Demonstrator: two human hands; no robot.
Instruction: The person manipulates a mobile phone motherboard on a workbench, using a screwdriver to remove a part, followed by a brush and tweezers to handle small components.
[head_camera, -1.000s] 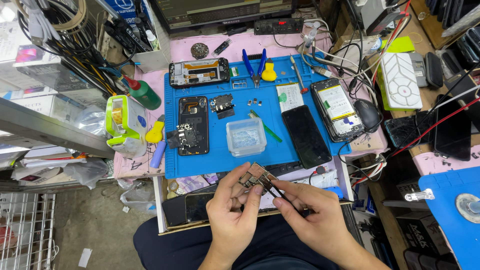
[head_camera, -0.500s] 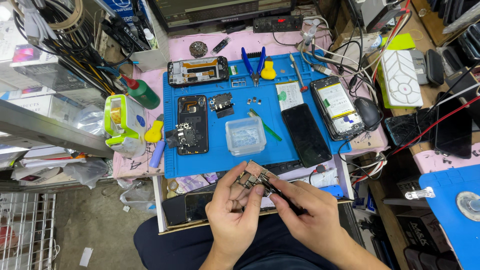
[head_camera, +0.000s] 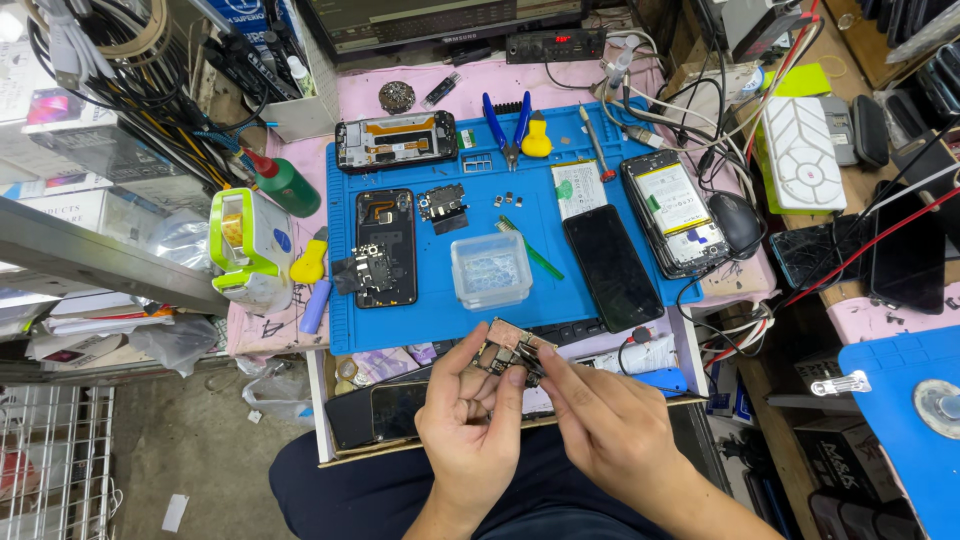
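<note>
My left hand (head_camera: 470, 425) pinches a small phone circuit board (head_camera: 505, 348) between thumb and fingers, just below the blue work mat (head_camera: 440, 320). My right hand (head_camera: 605, 425) grips thin dark tweezers (head_camera: 535, 368) whose tip touches the board. Both hands hover over an open drawer (head_camera: 330, 440) above my lap. On the mat behind them stands a clear plastic parts box (head_camera: 490, 270), with an opened black phone (head_camera: 385, 248) to its left and a black phone screen (head_camera: 612, 267) to its right.
Blue pliers (head_camera: 505, 125), a yellow pick (head_camera: 537, 140), a phone frame (head_camera: 395, 140) and a phone with its battery exposed (head_camera: 672, 212) lie on the mat. A green bottle (head_camera: 285, 182) and tape dispenser (head_camera: 245, 245) sit left. Cables, a mouse (head_camera: 738, 222) and a second blue mat (head_camera: 900, 400) are right.
My hands have drawn slightly closer together, and the tweezers now rest on the board. The board has stayed in my left hand.
</note>
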